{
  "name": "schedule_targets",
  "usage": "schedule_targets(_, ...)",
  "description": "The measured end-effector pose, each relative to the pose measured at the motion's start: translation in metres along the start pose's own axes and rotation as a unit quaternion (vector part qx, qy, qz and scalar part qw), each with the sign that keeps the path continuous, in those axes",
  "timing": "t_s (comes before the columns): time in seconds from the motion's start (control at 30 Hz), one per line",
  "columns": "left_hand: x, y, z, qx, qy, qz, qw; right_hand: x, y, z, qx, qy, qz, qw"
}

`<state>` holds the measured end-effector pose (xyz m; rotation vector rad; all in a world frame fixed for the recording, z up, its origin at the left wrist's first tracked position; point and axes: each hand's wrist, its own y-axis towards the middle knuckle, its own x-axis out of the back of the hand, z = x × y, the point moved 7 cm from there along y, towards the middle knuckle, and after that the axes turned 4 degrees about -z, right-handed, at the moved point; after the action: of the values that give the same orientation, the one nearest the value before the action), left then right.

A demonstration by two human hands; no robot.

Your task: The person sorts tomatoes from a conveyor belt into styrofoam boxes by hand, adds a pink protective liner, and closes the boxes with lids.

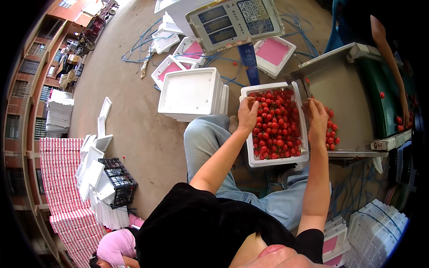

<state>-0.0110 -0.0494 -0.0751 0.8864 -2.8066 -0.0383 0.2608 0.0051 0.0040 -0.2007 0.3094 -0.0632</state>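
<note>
A white foam box (pixel 251 152) full of red cherry tomatoes (pixel 275 123) sits in front of me, under the scale's display. My left hand (pixel 247 115) is at the box's left rim, its fingers bent over the edge beside the tomatoes. Just past the opposite rim, my right hand (pixel 317 119) hovers by the near corner of a metal sorting tray (pixel 346 98), fingers slightly bent and apart, with nothing visible in them. A loose cluster of tomatoes (pixel 331 131) lies in that tray, close to my right hand.
A scale display (pixel 234 24) stands on a blue post (pixel 248 64) beyond the box. Stacked white foam lids (pixel 187 91) are at left. Blue straps (pixel 134 51) tangle on the floor. Another person's arm (pixel 393 67) reaches over a green surface (pixel 377 91). Behind left are stacked cartons (pixel 62 174) and a black crate (pixel 120 183).
</note>
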Motion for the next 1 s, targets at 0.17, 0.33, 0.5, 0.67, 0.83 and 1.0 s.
schedule_targets(0.17,-0.036,-0.011,-0.003,-0.045,0.048,0.047,0.997,-0.007,-0.002,-0.006,-0.004,-0.058,0.04,0.998)
schedule_targets(0.33,-0.069,-0.015,-0.03,-0.113,0.103,0.083,0.985,-0.006,-0.004,-0.002,0.011,-0.077,0.054,0.995)
schedule_targets(0.5,-0.108,-0.023,-0.04,-0.24,0.3,0.173,0.907,0.008,0.005,0.019,0.073,-0.182,0.045,0.979)
schedule_targets(0.67,-0.109,-0.089,-0.014,-0.328,0.386,0.305,0.806,0.072,0.013,0.055,0.176,-0.661,-0.062,0.727)
schedule_targets(0.83,-0.084,-0.124,-0.035,-0.301,0.314,0.35,0.83,0.129,-0.009,0.049,-0.039,-0.745,0.009,0.665)
schedule_targets(1.0,-0.141,-0.074,-0.119,-0.396,0.189,0.27,0.857,0.112,-0.014,0.021,-0.075,-0.749,0.046,0.657)
